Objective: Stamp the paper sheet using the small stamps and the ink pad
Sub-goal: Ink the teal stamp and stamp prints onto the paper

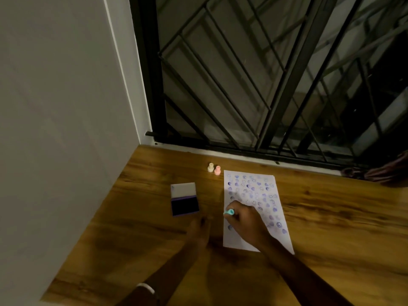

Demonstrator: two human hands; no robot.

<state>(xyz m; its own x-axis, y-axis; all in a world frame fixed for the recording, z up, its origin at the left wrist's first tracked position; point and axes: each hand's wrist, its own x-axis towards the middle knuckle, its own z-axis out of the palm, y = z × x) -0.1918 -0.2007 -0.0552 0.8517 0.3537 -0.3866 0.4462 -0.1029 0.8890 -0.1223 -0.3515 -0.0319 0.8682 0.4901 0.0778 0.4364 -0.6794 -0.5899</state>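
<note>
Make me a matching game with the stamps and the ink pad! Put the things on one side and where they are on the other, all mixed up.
Things:
1. teal stamp
2. pink stamp
3. ink pad
4. cream stamp

Places:
A. lying open on the table, left of the paper sheet
B. held in the right hand over the paper
C. standing just beyond the paper's far left corner, closest to it
D. standing left of the pink one, nearest the window

Pairs: 1-B, 2-C, 3-A, 4-D
</note>
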